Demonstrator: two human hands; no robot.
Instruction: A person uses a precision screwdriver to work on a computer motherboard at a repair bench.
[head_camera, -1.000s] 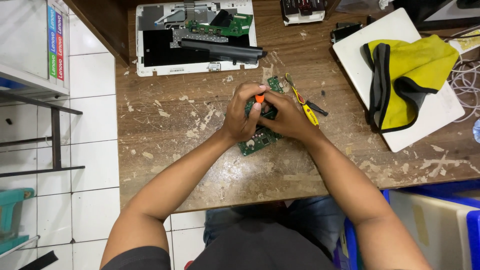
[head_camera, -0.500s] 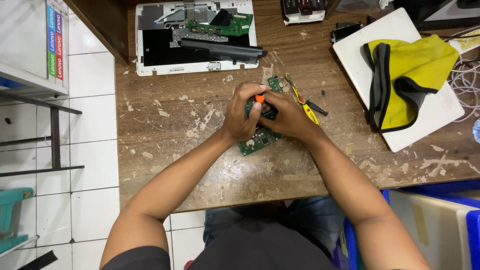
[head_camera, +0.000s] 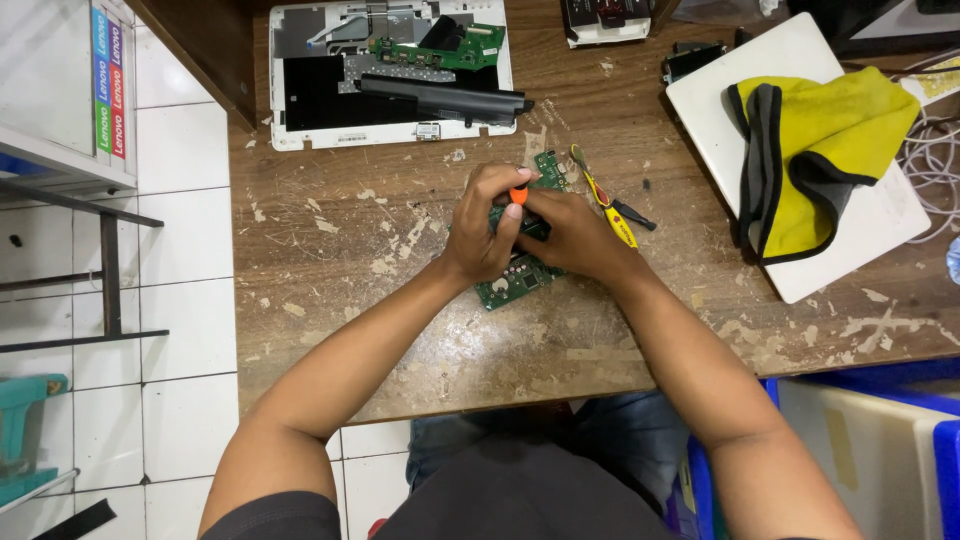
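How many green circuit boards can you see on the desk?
2. One green circuit board lies under both hands in the desk's middle. Another green board sits inside the opened white laptop at the desk's top. More may be hidden.

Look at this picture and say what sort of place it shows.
Probably an electronics repair bench: an opened laptop shell on a worn wooden table, and both hands working on a green circuit board with an orange-handled tool.
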